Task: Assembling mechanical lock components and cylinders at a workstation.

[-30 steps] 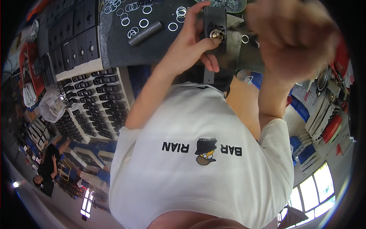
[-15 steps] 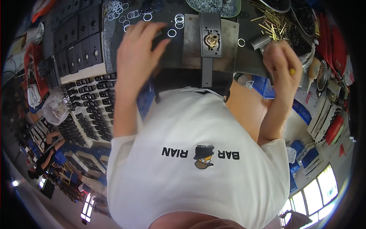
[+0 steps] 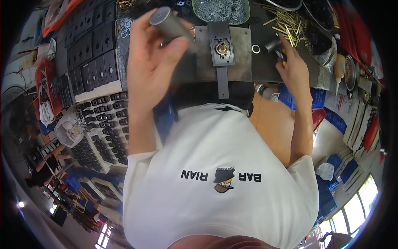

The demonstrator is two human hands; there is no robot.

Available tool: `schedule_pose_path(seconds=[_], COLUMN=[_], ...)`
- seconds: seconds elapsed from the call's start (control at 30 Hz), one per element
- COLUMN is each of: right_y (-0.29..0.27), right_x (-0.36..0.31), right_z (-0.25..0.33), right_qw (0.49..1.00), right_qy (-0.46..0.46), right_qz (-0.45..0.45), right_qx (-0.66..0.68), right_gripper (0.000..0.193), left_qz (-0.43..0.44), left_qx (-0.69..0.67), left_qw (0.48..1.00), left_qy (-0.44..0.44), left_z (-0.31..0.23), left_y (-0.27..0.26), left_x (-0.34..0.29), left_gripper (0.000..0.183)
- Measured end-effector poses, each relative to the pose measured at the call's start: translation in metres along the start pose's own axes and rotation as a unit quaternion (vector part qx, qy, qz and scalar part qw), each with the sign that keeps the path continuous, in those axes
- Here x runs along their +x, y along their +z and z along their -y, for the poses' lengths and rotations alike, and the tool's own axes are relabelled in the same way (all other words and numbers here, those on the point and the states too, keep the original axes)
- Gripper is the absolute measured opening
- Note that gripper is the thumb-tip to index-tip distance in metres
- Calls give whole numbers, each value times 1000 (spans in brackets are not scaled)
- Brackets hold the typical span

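Upright-tilted in my left hand (image 3: 151,62) is a thick grey metal cylinder (image 3: 171,24), gripped between thumb and fingers and slightly blurred. My right hand (image 3: 293,70) closes round a hammer (image 3: 272,44) with a dark round head and a bit of yellow at the grip; most of its handle is hidden by the fingers. Between the hands, a long dark lock plate (image 3: 223,61) lies across a flat metal block (image 3: 242,66). A brass-coloured round part (image 3: 222,48) sits in the plate's cut-out. Neither hand touches the plate.
Behind the block stands a green tray (image 3: 222,10) of small metal parts. A white ring (image 3: 256,49) lies right of the block, and brass strips (image 3: 286,25) are scattered beyond. Dark plates (image 3: 93,62) stand in rows at left. A plastic bottle (image 3: 266,92) is below the bench edge.
My left hand, empty-looking before, now holds the metal cylinder and has risen over the bench. My right hand has shifted left and turned, and the hammer head has moved slightly left.
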State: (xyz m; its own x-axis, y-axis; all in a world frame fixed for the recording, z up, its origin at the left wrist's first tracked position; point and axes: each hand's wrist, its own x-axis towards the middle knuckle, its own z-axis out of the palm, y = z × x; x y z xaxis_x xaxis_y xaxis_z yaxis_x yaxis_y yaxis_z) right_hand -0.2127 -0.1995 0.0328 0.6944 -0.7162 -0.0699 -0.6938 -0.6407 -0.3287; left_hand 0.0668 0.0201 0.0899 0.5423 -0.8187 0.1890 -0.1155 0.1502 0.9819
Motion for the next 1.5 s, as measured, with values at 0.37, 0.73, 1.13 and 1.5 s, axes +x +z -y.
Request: schedule_pose_path(seconds=[0.37,0.73,1.13,1.5], right_y=[-89,-134,-114,-63], right_x=[-17,-6,9,39], right_z=[99,163,142,125], right_qw=[796,885,873,835], right_qy=[10,-77,-141,-283], right_qz=[0,12,24,74], right_qx=[606,459,467,467], right_gripper=[52,55,51,44], left_qz=[141,136,100,100], left_qx=[212,230,249,311], left_qw=[967,962,961,938], left_qy=[7,58,68,114], left_z=[18,25,28,31], left_y=[35,32,34,36], left_x=[4,8,1,1], left_gripper=[45,44,43,47])
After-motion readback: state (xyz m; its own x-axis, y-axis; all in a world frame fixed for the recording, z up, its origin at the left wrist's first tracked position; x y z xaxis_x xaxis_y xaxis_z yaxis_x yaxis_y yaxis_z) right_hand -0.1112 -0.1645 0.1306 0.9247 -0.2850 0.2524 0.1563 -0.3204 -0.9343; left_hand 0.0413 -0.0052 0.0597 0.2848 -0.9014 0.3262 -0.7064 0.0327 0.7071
